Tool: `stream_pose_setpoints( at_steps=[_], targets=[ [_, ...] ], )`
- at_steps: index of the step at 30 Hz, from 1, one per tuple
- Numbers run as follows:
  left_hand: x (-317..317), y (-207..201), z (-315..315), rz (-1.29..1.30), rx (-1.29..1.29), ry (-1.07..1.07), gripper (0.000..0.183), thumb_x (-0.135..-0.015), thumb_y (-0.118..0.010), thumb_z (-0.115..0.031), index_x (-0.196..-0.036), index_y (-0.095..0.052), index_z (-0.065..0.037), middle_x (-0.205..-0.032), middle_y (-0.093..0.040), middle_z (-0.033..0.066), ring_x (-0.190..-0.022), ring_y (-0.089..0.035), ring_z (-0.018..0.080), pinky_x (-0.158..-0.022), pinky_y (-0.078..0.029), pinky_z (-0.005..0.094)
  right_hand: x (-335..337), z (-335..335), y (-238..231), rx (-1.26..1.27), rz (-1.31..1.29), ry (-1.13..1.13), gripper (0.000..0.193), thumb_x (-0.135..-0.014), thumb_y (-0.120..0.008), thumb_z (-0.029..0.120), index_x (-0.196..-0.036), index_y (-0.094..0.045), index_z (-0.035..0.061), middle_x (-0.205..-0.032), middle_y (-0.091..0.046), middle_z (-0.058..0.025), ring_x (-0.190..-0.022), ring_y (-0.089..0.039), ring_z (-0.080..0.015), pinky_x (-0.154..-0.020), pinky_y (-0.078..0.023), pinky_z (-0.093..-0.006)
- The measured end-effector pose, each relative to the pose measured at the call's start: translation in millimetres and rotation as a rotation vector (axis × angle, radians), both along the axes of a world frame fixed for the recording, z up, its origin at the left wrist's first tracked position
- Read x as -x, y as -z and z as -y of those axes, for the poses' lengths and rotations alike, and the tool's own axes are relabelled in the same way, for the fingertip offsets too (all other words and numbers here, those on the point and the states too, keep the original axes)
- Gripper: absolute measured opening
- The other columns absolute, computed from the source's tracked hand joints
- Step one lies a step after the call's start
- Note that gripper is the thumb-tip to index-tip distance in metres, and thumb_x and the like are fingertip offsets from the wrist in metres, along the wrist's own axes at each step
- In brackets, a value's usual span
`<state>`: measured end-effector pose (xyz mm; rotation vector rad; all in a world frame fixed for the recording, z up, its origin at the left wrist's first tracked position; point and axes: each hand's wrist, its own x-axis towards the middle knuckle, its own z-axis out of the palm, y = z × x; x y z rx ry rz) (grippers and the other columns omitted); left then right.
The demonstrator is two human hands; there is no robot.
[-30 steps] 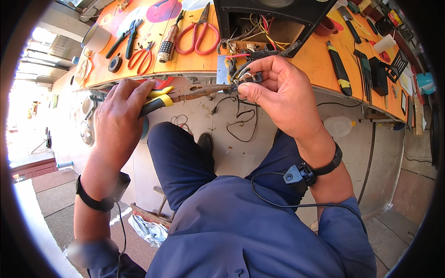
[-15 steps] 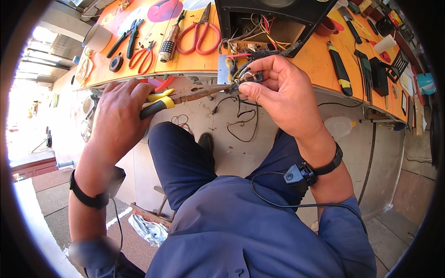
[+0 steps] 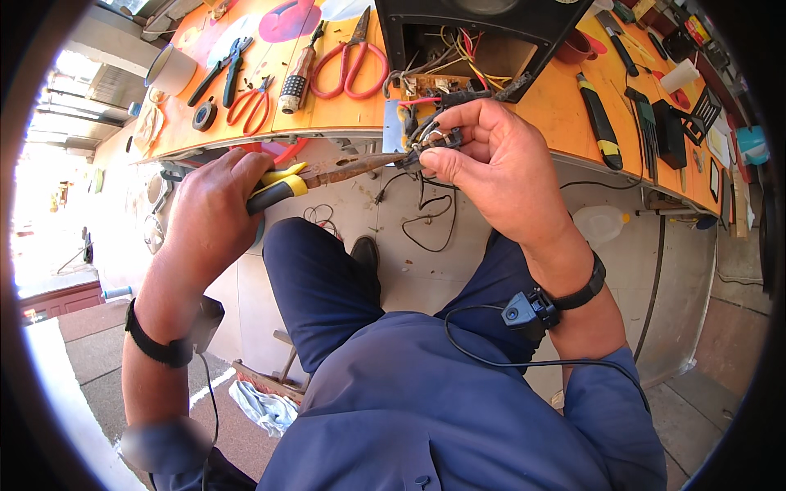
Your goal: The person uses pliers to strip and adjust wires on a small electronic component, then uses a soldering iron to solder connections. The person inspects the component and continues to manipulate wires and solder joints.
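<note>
The pliers (image 3: 334,173) are held in the left hand (image 3: 211,204), fingers wrapped round them, long axis running rightward to the black part (image 3: 443,138), which is pinched between thumb and fingers by the right hand (image 3: 493,159), near the surface (image 3: 348,114) edge.

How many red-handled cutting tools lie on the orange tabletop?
2 that I can see: large scissors, just left of the black cabinet, and smaller cutters, right of the black tape roll. Others may be hidden in the clutter at right.
</note>
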<state>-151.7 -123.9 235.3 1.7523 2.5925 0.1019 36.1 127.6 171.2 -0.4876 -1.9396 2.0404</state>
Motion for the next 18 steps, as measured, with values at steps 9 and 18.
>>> stream_pose_setpoints(
  at_steps=[9, 18],
  targets=[
    [2.9, 0.3, -1.3, 0.012, -0.031, 0.017, 0.041, -0.071, -0.073, 0.007, -0.11, -0.068, -0.005, -0.105, -0.071, 0.0148, -0.1, -0.07, 0.0372, -0.085, -0.056, 0.0451, 0.0, -0.2, -1.0, 0.004, -0.006, -0.003, 0.034, -0.094, -0.078, 0.004, -0.12, -0.057, -0.0029, -0.102, -0.072, -0.0085, -0.09, -0.072, -0.0124, -0.08, -0.059, -0.0258],
    [2.2, -1.0, -2.8, 0.018, -0.046, 0.028, 0.036, -0.074, -0.074, 0.004, -0.109, -0.069, -0.005, -0.102, -0.071, 0.0148, -0.097, -0.07, 0.0368, -0.083, -0.057, 0.0452, 1.4, 2.1, 3.9, 0.041, -0.069, 0.056, 0.03, -0.09, -0.079, 0.002, -0.112, -0.061, -0.0062, -0.095, -0.074, -0.0099, -0.081, -0.073, -0.0106, -0.07, -0.057, -0.0246]
  ],
)
